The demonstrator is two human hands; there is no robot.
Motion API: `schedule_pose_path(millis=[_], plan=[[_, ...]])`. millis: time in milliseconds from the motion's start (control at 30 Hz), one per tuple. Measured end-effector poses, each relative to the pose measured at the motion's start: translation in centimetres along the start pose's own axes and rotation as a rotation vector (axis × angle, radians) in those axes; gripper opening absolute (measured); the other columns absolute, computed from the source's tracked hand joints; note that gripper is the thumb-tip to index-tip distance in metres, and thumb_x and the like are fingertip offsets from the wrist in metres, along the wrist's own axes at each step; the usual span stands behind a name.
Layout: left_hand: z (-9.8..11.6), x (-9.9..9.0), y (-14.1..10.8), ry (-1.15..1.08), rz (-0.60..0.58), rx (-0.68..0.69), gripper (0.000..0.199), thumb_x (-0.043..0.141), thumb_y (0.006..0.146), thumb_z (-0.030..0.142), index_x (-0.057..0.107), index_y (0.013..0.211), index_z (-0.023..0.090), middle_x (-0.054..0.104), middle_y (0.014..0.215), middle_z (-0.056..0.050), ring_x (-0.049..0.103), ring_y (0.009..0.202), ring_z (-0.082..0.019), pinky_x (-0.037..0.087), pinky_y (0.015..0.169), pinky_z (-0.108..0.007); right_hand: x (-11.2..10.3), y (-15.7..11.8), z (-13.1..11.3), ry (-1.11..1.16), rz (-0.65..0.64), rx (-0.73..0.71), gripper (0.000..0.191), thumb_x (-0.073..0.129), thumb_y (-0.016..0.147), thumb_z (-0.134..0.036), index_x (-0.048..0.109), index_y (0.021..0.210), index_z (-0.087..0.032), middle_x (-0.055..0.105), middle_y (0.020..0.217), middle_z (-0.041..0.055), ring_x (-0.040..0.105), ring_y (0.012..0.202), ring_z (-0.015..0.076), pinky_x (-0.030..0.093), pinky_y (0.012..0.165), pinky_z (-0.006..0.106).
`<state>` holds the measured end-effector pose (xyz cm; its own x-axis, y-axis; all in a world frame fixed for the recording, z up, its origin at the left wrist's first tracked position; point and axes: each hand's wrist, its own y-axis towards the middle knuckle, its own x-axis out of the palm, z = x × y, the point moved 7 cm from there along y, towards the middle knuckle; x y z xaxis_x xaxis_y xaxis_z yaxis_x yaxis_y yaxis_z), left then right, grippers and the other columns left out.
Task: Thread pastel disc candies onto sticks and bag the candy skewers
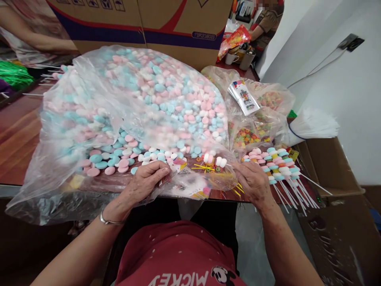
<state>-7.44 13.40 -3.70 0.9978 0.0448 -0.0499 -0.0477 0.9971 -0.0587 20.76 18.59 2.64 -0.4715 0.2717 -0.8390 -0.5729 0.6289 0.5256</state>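
Observation:
My left hand [151,176] is closed in a pinch on a small clear printed bag [179,163], near the table's front edge. My right hand [253,178] is closed around the white stick of a marshmallow skewer [210,159], which points left with pink and white pieces on it. Beneath and beside the skewer are loose gummy rings [218,169] and yellow twist ties [202,167]. Another printed clear bag [193,190] lies flat between my hands. Behind them a big clear sack [131,95] spills pink, blue and white marshmallows [110,161].
Finished-looking skewers [279,165] lie piled right of my right hand, sticks toward me. Behind are bags of gummies [250,133], a stack of printed packets [244,97] and a bundle of white sticks [312,125]. A large carton [143,28] stands at the back; people sit beyond.

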Motion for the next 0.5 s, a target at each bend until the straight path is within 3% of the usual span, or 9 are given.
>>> schedule_pose_path(millis=[233, 400, 500], plan=[[-0.1, 1.1, -1.3, -0.013, -0.07, -0.001, 0.024, 0.063, 0.085, 0.036, 0.069, 0.075, 0.015, 0.061, 0.061, -0.001, 0.049, 0.053, -0.01, 0.04, 0.05, -0.021, 1.2, 0.1, -0.8, 0.339, -0.057, 0.318, 0.026, 0.046, 0.091, -0.02, 0.071, 0.099, -0.021, 0.074, 0.094, 0.0051, 0.068, 0.089, 0.0195, 0.052, 0.081, 0.031], [1.0, 4.1, -2.5, 0.016, -0.22, 0.051, 0.026, 0.059, 0.09, 0.033, 0.07, 0.075, 0.016, 0.063, 0.063, -0.002, 0.055, 0.057, -0.011, 0.044, 0.053, -0.021, 2.9, -0.2, -5.2, 0.776, -0.15, 0.536, 0.021, 0.046, 0.092, -0.024, 0.066, 0.095, -0.02, 0.068, 0.08, 0.0007, 0.063, 0.071, 0.0135, 0.05, 0.065, 0.024], [1.6, 5.3, -2.8, -0.01, -0.214, 0.146, 0.019, 0.06, 0.09, 0.029, 0.075, 0.083, 0.018, 0.069, 0.078, -0.005, 0.062, 0.071, -0.015, 0.051, 0.065, -0.023, 5.0, -0.8, -7.8, 1.043, -0.178, 0.631, 0.02, 0.046, 0.094, -0.035, 0.06, 0.092, -0.02, 0.061, 0.073, -0.0016, 0.052, 0.054, 0.0083, 0.045, 0.053, 0.02]])
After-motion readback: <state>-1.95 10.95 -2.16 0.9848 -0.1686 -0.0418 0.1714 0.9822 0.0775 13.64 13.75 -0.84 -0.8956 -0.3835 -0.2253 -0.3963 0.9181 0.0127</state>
